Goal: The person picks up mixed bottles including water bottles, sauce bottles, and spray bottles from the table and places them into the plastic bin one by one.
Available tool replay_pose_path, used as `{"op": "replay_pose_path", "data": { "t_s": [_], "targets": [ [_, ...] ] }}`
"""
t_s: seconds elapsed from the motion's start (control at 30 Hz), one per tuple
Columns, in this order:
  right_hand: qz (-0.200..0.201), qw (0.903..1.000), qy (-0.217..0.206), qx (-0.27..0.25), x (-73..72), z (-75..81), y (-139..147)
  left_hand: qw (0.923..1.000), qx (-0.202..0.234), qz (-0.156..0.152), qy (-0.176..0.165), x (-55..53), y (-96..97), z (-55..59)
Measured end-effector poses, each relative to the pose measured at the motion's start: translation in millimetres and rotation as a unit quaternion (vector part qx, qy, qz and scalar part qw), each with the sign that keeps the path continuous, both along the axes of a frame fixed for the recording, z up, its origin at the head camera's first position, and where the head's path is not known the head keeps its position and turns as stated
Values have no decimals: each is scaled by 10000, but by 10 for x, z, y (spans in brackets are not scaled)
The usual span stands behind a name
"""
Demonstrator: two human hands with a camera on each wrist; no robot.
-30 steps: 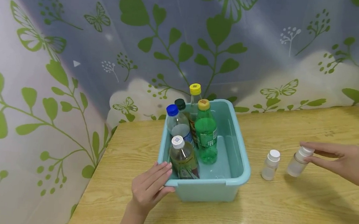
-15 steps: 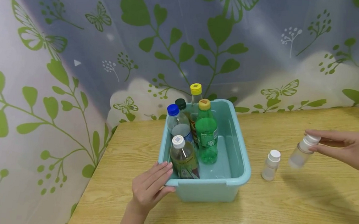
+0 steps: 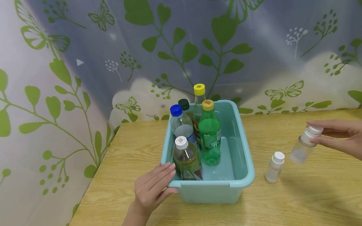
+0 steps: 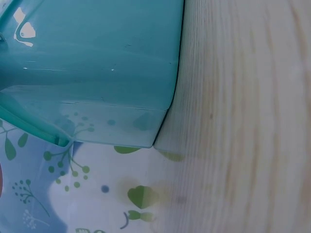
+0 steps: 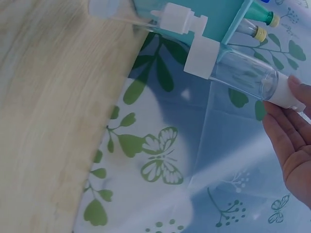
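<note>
My left hand holds the near left corner of a pale teal plastic tub, fingers over the rim and thumb below. Inside the tub stand several drink bottles: a green one, one with a white cap, and others with blue, dark and yellow caps. With fingertips and thumb, my right hand pinches the white cap of a small clear bottle, which hangs tilted over the table. Beside it stands a similar small white-capped bottle. In the right wrist view the held bottle shows a white end.
The wood-grain table reaches to a curtain printed with leaves and butterflies, which hangs behind and along the left. In the left wrist view the tub's wall fills the upper left.
My right hand has lifted the small bottle off the table, up and slightly away from the standing one. My left hand stays on the tub's rim.
</note>
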State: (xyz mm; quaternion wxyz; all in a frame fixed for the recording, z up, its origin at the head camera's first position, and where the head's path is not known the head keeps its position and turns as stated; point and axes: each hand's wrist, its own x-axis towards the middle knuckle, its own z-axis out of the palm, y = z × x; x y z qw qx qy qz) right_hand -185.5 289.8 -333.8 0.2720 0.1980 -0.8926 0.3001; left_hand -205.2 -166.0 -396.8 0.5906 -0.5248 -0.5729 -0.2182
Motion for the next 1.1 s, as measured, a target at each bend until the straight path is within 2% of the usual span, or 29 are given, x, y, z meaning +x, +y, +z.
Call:
{"op": "replay_pose_path", "data": {
  "t_s": [0.17, 0.3, 0.53, 0.77, 0.87, 1.1],
  "targets": [
    [283, 9982, 381, 375, -29, 103, -42, 10000, -18, 4, -46, 2, -3, 2],
    [616, 9967, 478, 230, -46, 189, -102, 10000, -41, 8, -80, 0, -5, -5],
    [367, 9981, -78, -481, -44, 311, -225, 10000, -40, 37, -79, -2, -7, -17],
    [392, 9898, -794, -1118, -42, 447, -310, 10000, -24, 82, -36, -17, -11, -42],
    [441, 9899, -817, -1070, -53, 502, -348, 10000, -25, 84, -27, -18, -16, -45],
    [747, 9918, -528, -895, -62, 618, -431, 10000, -24, 64, 11, -19, -16, -14]
  ]
}}
